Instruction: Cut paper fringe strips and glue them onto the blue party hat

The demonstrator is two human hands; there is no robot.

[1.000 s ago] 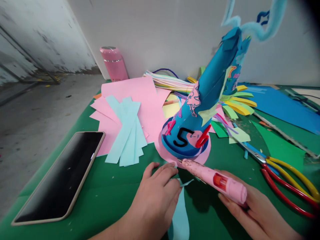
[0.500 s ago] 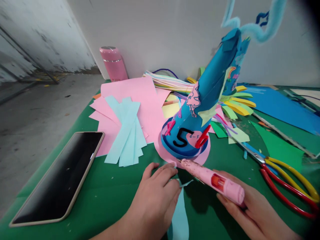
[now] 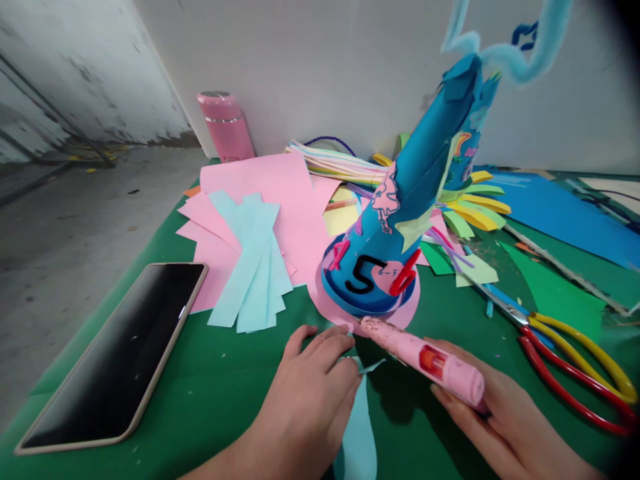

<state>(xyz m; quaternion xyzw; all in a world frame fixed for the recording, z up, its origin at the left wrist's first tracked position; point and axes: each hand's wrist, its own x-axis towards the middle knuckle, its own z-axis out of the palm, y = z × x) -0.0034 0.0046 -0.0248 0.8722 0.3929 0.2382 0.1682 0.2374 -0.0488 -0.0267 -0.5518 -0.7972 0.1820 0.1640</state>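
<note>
A blue paper cone (image 3: 400, 200) with a black 5, a red 6 and pink cut-outs rises from a round pink paper base (image 3: 320, 287). At the base's near edge, my left hand (image 3: 313, 390) presses with bent fingers on a light blue paper strip (image 3: 361, 427), part of which lies under the hand. My right hand (image 3: 500, 407) is closed around a pink glue gun (image 3: 420, 353). The gun's tip is at the base's near edge, right beside my left fingertips.
Light blue strips (image 3: 255, 267) lie on pink paper (image 3: 295, 220). A phone (image 3: 115, 353) is at the left, a pink bottle (image 3: 227, 127) at the back. Scissors (image 3: 580, 360) lie at the right. Behind the cone are yellow and green paper loops (image 3: 475, 207) and pipe cleaners (image 3: 345, 163).
The glue gun's rear end has shifted very slightly left. Both hands otherwise keep nearly the same pose and place.
</note>
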